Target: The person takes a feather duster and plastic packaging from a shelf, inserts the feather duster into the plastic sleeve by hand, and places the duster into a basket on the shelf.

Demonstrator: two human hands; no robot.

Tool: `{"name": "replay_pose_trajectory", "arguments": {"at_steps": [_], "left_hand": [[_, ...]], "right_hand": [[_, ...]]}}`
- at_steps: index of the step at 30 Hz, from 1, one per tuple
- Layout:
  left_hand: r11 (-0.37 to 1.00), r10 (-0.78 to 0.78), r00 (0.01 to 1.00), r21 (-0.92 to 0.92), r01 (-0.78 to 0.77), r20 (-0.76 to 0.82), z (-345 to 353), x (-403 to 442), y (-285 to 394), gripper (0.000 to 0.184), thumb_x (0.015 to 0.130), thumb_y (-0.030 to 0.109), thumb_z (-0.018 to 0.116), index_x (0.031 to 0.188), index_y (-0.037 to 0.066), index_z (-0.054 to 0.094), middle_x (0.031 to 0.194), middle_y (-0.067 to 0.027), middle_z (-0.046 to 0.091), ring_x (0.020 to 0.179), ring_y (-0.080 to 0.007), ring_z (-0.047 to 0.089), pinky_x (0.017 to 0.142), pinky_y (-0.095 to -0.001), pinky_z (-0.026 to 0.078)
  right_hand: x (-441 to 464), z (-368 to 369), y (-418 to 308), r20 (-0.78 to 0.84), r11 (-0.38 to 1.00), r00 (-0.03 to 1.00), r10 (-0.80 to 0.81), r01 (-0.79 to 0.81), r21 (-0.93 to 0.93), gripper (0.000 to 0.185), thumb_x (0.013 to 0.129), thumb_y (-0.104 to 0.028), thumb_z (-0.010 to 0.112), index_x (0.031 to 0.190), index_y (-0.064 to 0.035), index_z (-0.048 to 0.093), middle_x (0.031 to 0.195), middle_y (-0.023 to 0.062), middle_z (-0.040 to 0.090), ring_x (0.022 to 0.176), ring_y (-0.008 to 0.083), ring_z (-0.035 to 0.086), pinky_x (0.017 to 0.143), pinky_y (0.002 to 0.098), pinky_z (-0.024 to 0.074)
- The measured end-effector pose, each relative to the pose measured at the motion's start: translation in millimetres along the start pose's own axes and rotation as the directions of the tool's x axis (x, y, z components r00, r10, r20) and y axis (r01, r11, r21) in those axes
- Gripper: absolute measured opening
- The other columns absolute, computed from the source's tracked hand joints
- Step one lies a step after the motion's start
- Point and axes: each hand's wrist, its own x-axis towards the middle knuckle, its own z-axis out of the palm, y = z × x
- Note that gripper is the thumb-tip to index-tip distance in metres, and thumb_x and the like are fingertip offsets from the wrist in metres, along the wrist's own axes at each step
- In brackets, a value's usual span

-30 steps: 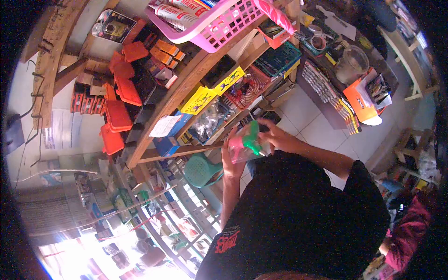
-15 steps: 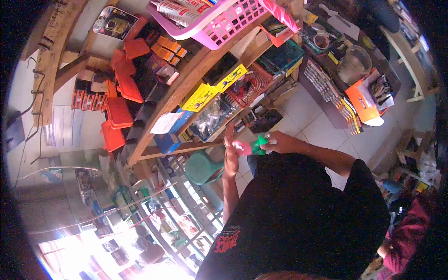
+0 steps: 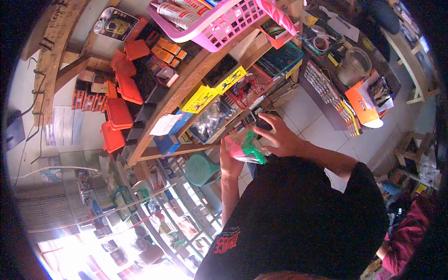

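Observation:
In front of my black shirt [image 3: 308,219], my left hand [image 3: 228,161] grips a small pink-and-green object [image 3: 252,147]. Its pink part lies against my left palm and its green part faces the other hand; motion blur hides its exact kind. My right hand [image 3: 281,135] is just beside the green part, fingers spread and curved. Whether a fingertip of it touches the green part I cannot tell.
Past my hands runs a wooden shelf [image 3: 196,70] with a pink basket [image 3: 214,37], a red basket [image 3: 249,88] and yellow cards [image 3: 200,98]. A green plastic chair [image 3: 198,169] stands below. At right, a table holds an orange box [image 3: 364,107]. Another person's maroon sleeve [image 3: 406,238] shows lower right.
My right hand has come off the green part and its fingers have spread. The object has turned in my left hand, and its green part now hangs lower and looks wider.

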Motion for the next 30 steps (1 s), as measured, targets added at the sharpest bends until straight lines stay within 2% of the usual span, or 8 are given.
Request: {"name": "replay_pose_trajectory", "arguments": {"at_steps": [4, 8, 11, 14, 17, 22, 26, 30], "left_hand": [[0.989, -0.068, 0.995, 0.133, 0.057, 0.077, -32, 19, -19, 0.066, 0.098, 0.054, 0.032, 0.141, 0.003, 0.032, 0.137, -0.0129, 0.044, 0.126, -0.0263, 0.043, 0.108, -0.0395, 0.031], [0.643, 0.223, 0.964, 0.765, -0.035, -0.144, -39, 25, -31, 0.071, 0.097, 0.060, 0.021, 0.145, 0.008, 0.027, 0.141, -0.0144, 0.040, 0.128, -0.0235, 0.040, 0.108, -0.0386, 0.031], [0.567, 0.101, 0.987, 0.823, 0.044, -0.122, -61, 26, -37, 0.068, 0.098, 0.057, 0.020, 0.144, 0.008, 0.029, 0.144, -0.0146, 0.034, 0.132, -0.0240, 0.033, 0.111, -0.0378, 0.023], [0.464, -0.037, 0.992, 0.877, 0.124, -0.121, -86, 21, -40, 0.066, 0.100, 0.055, 0.019, 0.144, 0.008, 0.030, 0.147, -0.0148, 0.029, 0.136, -0.0245, 0.026, 0.114, -0.0369, 0.016], [0.384, -0.107, 0.994, 0.923, 0.013, 0.030, -77, 18, -34, 0.071, 0.097, 0.059, 0.012, 0.142, 0.009, 0.035, 0.141, -0.0154, 0.038, 0.130, -0.0236, 0.035, 0.110, -0.0369, 0.025], [0.602, -0.080, 0.991, 0.787, 0.132, -0.105, -65, 12, -35, 0.075, 0.095, 0.062, 0.009, 0.139, 0.008, 0.038, 0.116, -0.0128, 0.057, 0.106, -0.0202, 0.055, 0.094, -0.0321, 0.043], [0.887, -0.231, 0.972, 0.418, 0.195, 0.037, -56, 13, -41, 0.077, 0.095, 0.062, 0.013, 0.136, 0.003, 0.039, 0.087, -0.0064, 0.060, 0.084, -0.0198, 0.061, 0.086, -0.0323, 0.049], [0.961, -0.181, 0.978, 0.193, 0.199, -0.109, -10, 3, -46, 0.076, 0.095, 0.062, 0.017, 0.135, 0.001, 0.039, 0.096, -0.0098, 0.060, 0.091, -0.0257, 0.060, 0.094, -0.0424, 0.047]], "right_hand": [[-6, 10, 8, 0.090, 0.998, 0.994, -0.058, 0.056, 0.025, 0.059, 0.073, -0.029, 0.072, 0.129, -0.0214, 0.056, 0.139, 0.0145, 0.040, 0.128, 0.0314, 0.039, 0.103, 0.0513, 0.0256], [-4, 7, 12, 0.269, 0.997, 0.961, 0.068, -0.059, -0.044, 0.058, 0.070, -0.029, 0.074, 0.126, -0.0219, 0.059, 0.132, 0.0076, 0.049, 0.125, 0.0254, 0.042, 0.100, 0.0495, 0.0250], [-13, 8, 21, 0.353, 0.996, 0.932, 0.083, -0.063, -0.066, 0.052, 0.072, -0.031, 0.074, 0.121, -0.0174, 0.062, 0.114, 0.0088, 0.060, 0.110, 0.0266, 0.055, 0.095, 0.0471, 0.0346], [-33, 39, 46, 0.379, 0.938, 0.908, 0.180, -0.275, 0.213, 0.039, 0.080, -0.036, 0.069, 0.109, -0.0104, 0.066, 0.092, 0.0118, 0.066, 0.087, 0.0300, 0.064, 0.082, 0.0421, 0.0456], [-29, 27, 32, 0.420, 0.822, 0.872, 0.250, -0.421, 0.384, 0.041, 0.091, -0.045, 0.057, 0.097, -0.0053, 0.066, 0.073, 0.0115, 0.064, 0.068, 0.0275, 0.063, 0.069, 0.0374, 0.0494], [-22, 37, 32, 0.453, 0.652, 0.842, 0.293, -0.523, 0.549, 0.058, 0.097, -0.055, 0.038, 0.079, -0.0040, 0.059, 0.065, 0.0012, 0.053, 0.061, 0.0136, 0.052, 0.060, 0.0318, 0.0446], [-14, 33, 25, 0.527, 0.496, 0.737, 0.423, -0.675, 0.546, 0.062, 0.097, -0.059, 0.034, 0.070, -0.0058, 0.053, 0.062, -0.0027, 0.047, 0.059, 0.0099, 0.045, 0.056, 0.0296, 0.0405], [-11, 25, 25, 0.509, 0.573, 0.730, 0.456, -0.679, 0.460, 0.056, 0.097, -0.055, 0.040, 0.080, -0.0044, 0.058, 0.063, -0.0005, 0.053, 0.060, 0.0104, 0.052, 0.057, 0.0291, 0.0438]]}}
